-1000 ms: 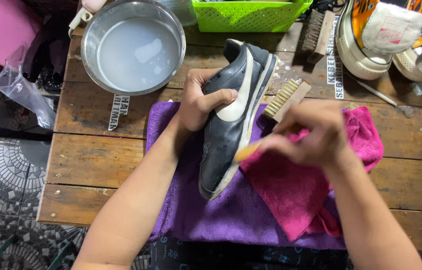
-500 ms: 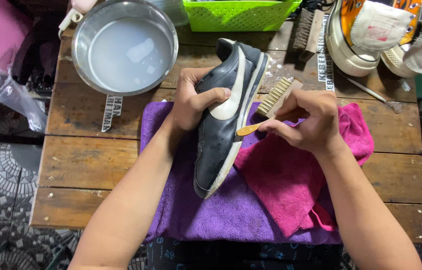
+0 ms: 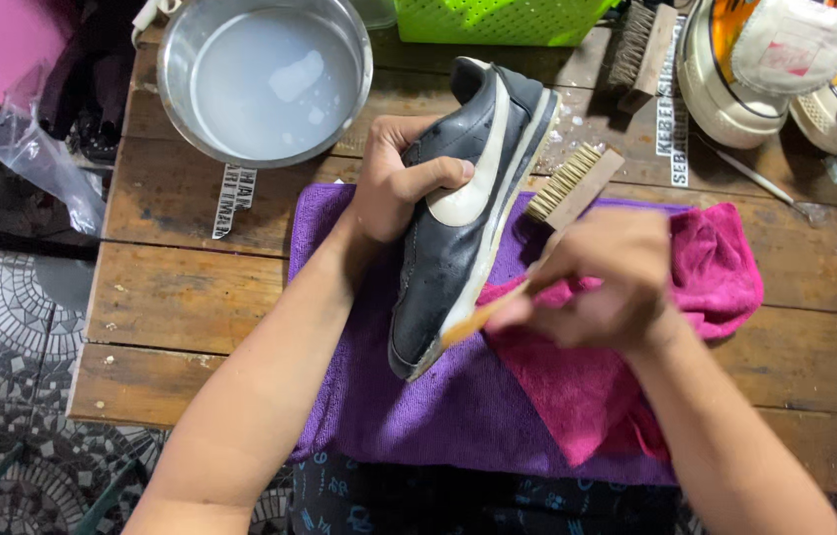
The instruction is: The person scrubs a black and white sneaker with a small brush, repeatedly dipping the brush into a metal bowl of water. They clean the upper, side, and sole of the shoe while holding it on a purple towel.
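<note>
Bench: worn wooden planks, carrying everything noted below. Landmark for positions: the shoe.

Purple towel: spread flat under the shoe, reaching to the near edge of the bench.

Bowl: metal, holding cloudy water, up and left of the shoe, well apart from it.

Pink cloth: bunched on the towel, just right of the shoe and partly under the right hand.

Shoe: dark leather with a white side stripe and pale sole edge. It lies tilted on its side on the towel, toe toward the near edge.

Left hand: grip closed around the shoe's upper near the opening, thumb across the stripe, steadying it.

Right hand: grip closed on a small brush with an orange-tan handle; the head end meets the sole edge near the toe. The hand is motion-blurred.

Wooden scrub brush: bristles up, lying just right of the shoe, unused.

Step in hand, by judgement: scrubbing the sole edge at the toe. The next move calls for short strokes along the edge while the left hand holds firm.
</note>
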